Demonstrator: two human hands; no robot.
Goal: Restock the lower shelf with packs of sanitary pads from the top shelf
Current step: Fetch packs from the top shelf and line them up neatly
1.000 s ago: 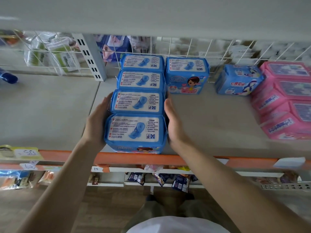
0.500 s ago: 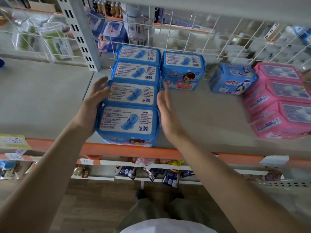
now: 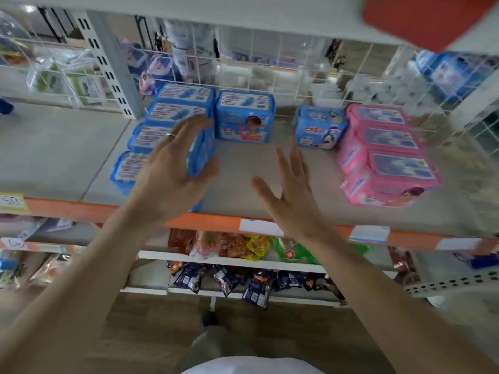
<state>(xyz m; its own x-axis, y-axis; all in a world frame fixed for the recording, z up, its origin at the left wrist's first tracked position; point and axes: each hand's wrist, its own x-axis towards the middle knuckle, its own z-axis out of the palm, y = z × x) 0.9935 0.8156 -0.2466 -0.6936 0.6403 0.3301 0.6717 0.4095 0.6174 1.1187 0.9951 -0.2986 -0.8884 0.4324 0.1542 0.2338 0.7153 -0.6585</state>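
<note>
Both hands empty, fingers spread: left hand [image 3: 172,174] over the blue packs [image 3: 162,136] row, right hand [image 3: 291,195] above bare shelf [image 3: 243,168] right of it. Between placements; next, judged: reach up for another pack. Pack print too blurred; tag [image 3: 12,202] maybe "50".

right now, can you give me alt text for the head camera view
Both hands are open in front of a shelf: the left hand is raised before a row of blue pad packs, the right hand over bare shelf. A single blue pack and stacked pink packs sit further right; snack packets fill the shelves below.
</note>
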